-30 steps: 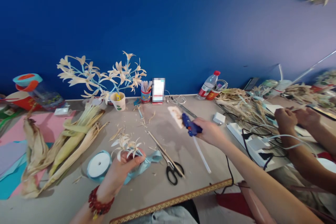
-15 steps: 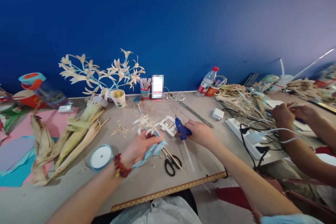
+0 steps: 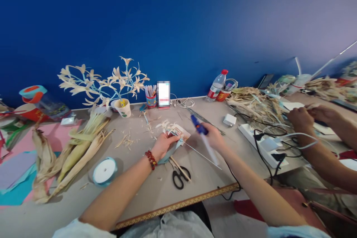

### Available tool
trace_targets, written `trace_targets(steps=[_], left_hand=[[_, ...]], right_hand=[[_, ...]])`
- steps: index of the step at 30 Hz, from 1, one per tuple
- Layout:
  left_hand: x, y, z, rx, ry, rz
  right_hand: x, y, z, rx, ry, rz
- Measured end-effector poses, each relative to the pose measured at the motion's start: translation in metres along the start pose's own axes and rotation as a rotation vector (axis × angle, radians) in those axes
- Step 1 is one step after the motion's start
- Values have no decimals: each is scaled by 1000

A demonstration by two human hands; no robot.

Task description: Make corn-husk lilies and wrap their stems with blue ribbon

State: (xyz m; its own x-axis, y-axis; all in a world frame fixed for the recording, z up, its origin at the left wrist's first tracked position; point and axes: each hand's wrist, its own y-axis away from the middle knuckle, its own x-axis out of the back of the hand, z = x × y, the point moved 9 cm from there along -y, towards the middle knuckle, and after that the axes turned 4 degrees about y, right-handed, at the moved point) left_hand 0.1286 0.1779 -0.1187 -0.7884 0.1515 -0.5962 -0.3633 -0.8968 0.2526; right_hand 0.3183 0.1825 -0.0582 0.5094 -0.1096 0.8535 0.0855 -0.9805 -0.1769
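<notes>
My left hand [image 3: 162,144], a red bead bracelet on its wrist, is closed around a small bunch of pale husk flowers [image 3: 169,126] wrapped with light blue ribbon [image 3: 169,152]. It rests at the middle of the table. My right hand [image 3: 215,137] grips a blue glue gun [image 3: 199,125] with a clear glue stick [image 3: 210,151] sticking out the back. The gun's nozzle points up and left, close to the flowers. A thin wire [image 3: 200,152] runs between the hands.
Black scissors [image 3: 180,174] and a ribbon roll [image 3: 104,171] lie near the table's front edge [image 3: 178,204]. Corn husks [image 3: 75,148] lie left, a flower branch in a cup [image 3: 122,107] at the back. Another person's hands [image 3: 309,117] work at the right by a power strip [image 3: 262,145].
My left hand carried the flower bunch from the near left to the table's middle. My right hand with the glue gun shifted and tilted the nozzle up beside the flowers.
</notes>
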Motion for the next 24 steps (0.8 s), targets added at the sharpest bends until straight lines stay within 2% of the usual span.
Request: trace_targets(steps=[3, 6, 8, 11, 13, 16, 18, 24], left_hand=[[5, 19, 21, -7, -7, 23], [12, 51, 42, 0, -34, 26], [16, 75, 52, -6, -105, 11], [21, 103, 60, -31, -175, -7], [24, 114, 61, -52, -189, -11], [28, 120, 60, -78, -197, -15], [31, 121, 59, -100, -209, -11], [38, 118, 57, -152, -223, 30]], right_hand=[[28, 5, 15, -75, -183, 129], [43, 25, 9, -75, -370, 134], [33, 45, -13, -53, -661, -23], [5, 75, -66, -17, -850, -323], [-9, 86, -95, -43, -952, -372], [-27, 87, -124, -89, -1054, -336], [-39, 84, -134, -125, -1093, -317], [-55, 79, -141, -260, -1131, -223]])
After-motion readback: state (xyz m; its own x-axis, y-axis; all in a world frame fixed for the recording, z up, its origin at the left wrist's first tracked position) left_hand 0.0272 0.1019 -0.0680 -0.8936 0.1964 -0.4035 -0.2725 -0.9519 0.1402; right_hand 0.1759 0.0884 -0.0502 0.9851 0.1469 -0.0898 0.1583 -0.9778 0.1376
